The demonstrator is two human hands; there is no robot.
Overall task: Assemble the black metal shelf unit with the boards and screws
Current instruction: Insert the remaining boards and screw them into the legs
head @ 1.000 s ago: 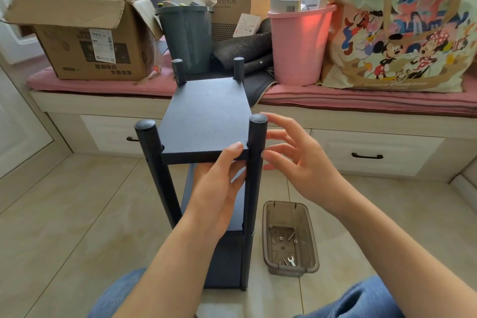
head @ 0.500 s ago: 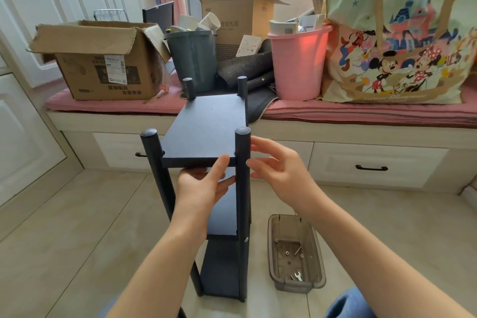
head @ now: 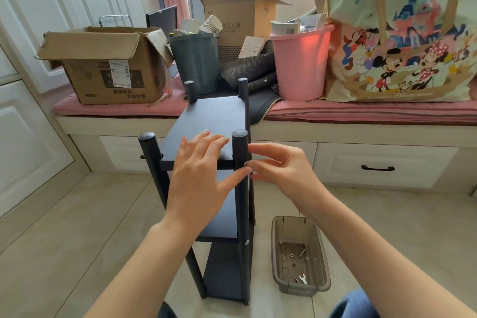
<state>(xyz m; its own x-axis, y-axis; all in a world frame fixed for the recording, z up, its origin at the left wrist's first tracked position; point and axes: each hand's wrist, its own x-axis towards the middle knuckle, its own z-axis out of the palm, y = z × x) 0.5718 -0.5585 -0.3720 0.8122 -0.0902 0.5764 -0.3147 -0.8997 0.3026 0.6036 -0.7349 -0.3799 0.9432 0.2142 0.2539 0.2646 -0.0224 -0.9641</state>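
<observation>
The shelf (head: 219, 188) stands upright on the floor, its top board (head: 214, 121) level between four posts. The left hand (head: 198, 178) lies flat on the board's near edge, fingers straight, thumb against the near right post (head: 241, 188). The right hand (head: 281, 173) pinches something small at that post's outer side, level with the board (probably a screw, too small to tell). The post's long axis runs vertical, so the fastener should go in sideways, leftward from the right hand, which is nearer. Spare hardware lies in the tray (head: 322, 261) beside the shelf.
</observation>
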